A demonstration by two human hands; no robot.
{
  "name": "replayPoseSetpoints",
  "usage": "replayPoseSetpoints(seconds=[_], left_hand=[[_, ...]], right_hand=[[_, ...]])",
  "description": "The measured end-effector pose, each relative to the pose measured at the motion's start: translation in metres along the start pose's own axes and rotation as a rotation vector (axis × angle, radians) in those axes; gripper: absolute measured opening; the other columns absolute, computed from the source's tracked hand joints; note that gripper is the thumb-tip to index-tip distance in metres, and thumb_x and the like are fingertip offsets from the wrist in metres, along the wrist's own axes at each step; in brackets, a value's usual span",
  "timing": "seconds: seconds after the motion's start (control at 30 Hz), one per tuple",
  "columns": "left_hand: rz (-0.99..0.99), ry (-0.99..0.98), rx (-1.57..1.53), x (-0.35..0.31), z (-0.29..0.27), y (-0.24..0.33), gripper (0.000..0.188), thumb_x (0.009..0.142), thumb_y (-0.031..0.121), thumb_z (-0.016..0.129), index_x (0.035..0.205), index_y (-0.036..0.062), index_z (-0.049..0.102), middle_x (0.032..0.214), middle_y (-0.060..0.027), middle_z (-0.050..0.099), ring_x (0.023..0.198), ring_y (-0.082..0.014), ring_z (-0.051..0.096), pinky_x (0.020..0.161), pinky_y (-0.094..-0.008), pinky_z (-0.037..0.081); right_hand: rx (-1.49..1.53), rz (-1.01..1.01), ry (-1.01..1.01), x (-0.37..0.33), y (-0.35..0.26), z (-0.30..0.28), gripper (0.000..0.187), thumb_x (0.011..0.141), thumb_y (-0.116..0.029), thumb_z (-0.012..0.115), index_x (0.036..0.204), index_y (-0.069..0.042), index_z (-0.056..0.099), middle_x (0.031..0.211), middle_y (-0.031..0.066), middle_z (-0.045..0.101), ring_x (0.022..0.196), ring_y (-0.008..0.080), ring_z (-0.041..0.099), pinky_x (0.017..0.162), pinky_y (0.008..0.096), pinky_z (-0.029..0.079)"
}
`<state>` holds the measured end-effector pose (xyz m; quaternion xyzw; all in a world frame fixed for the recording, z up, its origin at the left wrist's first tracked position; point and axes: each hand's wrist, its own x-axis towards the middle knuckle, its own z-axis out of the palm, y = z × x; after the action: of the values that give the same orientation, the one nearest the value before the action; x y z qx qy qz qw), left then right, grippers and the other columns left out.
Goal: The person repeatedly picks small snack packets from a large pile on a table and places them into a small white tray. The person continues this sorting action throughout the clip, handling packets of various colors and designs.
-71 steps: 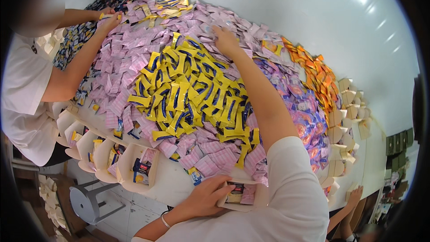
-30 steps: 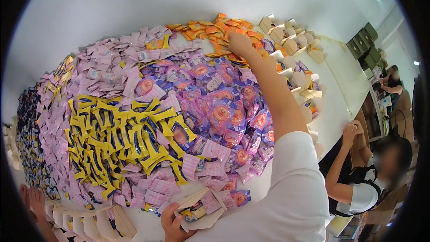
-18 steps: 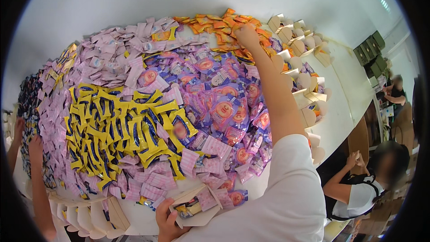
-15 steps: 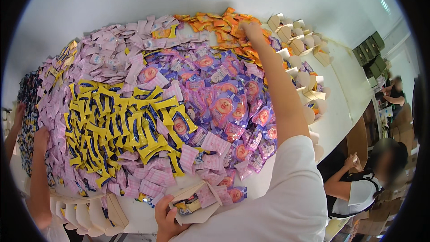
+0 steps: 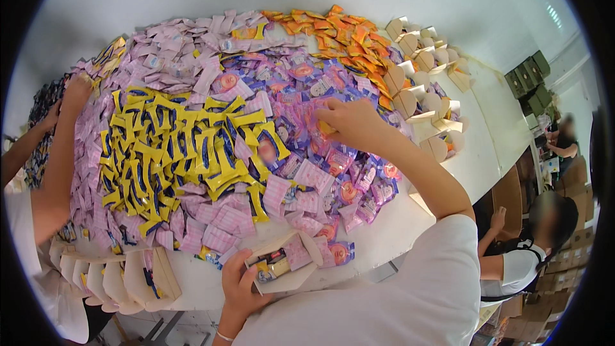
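Steadying an open carton (image 5: 293,282) at the near edge of the table (image 5: 490,115), left hand (image 5: 240,288); the right hand (image 5: 351,123) is out over purple packets (image 5: 368,176) in the middle. Risk, my judgement: carton could tip or slide off the near side if the left grip slackens, since only one hand has it and the white sleeve (image 5: 384,275) is close by; can't tell if the table bears its weight. Loose contents, a pink checked packet (image 5: 298,253) at right and small yellow and dark packets (image 5: 274,266) at left, could spill as the top is open. Wrong kind could also get picked up, as yellow packets (image 5: 173,147) at left and orange packets (image 5: 346,38) at far right lie next to the purple ones. Hands: left is closed round the carton's left end, fingers over the wall. Right is palm down, fingers bent, tips gathered low at the purple pile; orange patch under them, can't tell if it's a gripped packet or print, nor how far the fingers are apart.
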<state>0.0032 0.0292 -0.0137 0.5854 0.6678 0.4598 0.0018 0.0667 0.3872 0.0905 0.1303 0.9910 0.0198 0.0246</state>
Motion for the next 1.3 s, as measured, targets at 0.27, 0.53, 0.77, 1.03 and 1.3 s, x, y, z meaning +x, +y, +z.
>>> replayPoseSetpoints(seconds=[0.27, 0.53, 0.77, 1.03, 1.3], left_hand=[[-0.201, 0.079, -0.021, 0.001, 0.000, 0.017, 0.087, 0.052, 0.017, 0.081, 0.125, 0.0096, 0.033, 0.120, -0.0180, 0.044, 0.104, -0.0358, 0.045, 0.087, -0.0439, 0.035], [-0.197, 0.069, 0.022, -0.006, 0.008, 0.026, 0.085, 0.056, 0.021, 0.081, 0.124, 0.0075, 0.033, 0.121, -0.0161, 0.043, 0.107, -0.0334, 0.044, 0.094, -0.0468, 0.030], [-0.337, 0.031, 0.175, -0.017, 0.007, 0.023, 0.079, 0.058, 0.036, 0.078, 0.119, 0.0040, 0.038, 0.113, -0.0108, 0.049, 0.103, -0.0285, 0.049, 0.102, -0.0495, 0.018], [-0.294, -0.014, 0.157, -0.006, 0.007, 0.026, 0.075, 0.064, 0.042, 0.073, 0.118, 0.0031, 0.039, 0.111, -0.0091, 0.050, 0.101, -0.0261, 0.051, 0.101, -0.0536, 0.015], [-0.232, 0.042, 0.152, -0.007, 0.008, 0.019, 0.083, 0.062, 0.034, 0.077, 0.124, 0.0021, 0.033, 0.112, -0.0113, 0.050, 0.101, -0.0280, 0.051, 0.100, -0.0537, 0.019]], right_hand=[[0.675, 0.183, 0.273, -0.015, -0.016, -0.005, 0.031, 0.067, -0.002, 0.063, 0.095, -0.008, 0.052, 0.110, 0.0052, 0.054, 0.079, 0.0269, 0.060, 0.060, 0.0337, 0.049], [0.118, -0.099, 0.455, -0.008, -0.007, 0.037, 0.027, 0.068, -0.006, 0.063, 0.092, -0.007, 0.051, 0.101, 0.0071, 0.058, 0.076, 0.0267, 0.060, 0.059, 0.0341, 0.047], [1.575, 0.160, 0.404, -0.051, -0.087, -0.021, 0.014, 0.075, -0.007, 0.065, 0.084, -0.003, 0.055, 0.075, 0.0038, 0.059, 0.070, 0.0115, 0.056, 0.059, 0.0240, 0.045], [0.505, -0.301, -0.159, -0.092, -0.189, 0.001, 0.055, 0.069, -0.033, 0.071, 0.111, -0.006, 0.048, 0.103, 0.0087, 0.055, 0.095, 0.0279, 0.054, 0.076, 0.0369, 0.046], [0.531, -0.456, 0.176, -0.116, -0.181, -0.013, 0.047, 0.070, -0.033, 0.068, 0.103, -0.003, 0.054, 0.104, 0.0110, 0.054, 0.099, 0.0265, 0.052, 0.093, 0.0476, 0.036]])
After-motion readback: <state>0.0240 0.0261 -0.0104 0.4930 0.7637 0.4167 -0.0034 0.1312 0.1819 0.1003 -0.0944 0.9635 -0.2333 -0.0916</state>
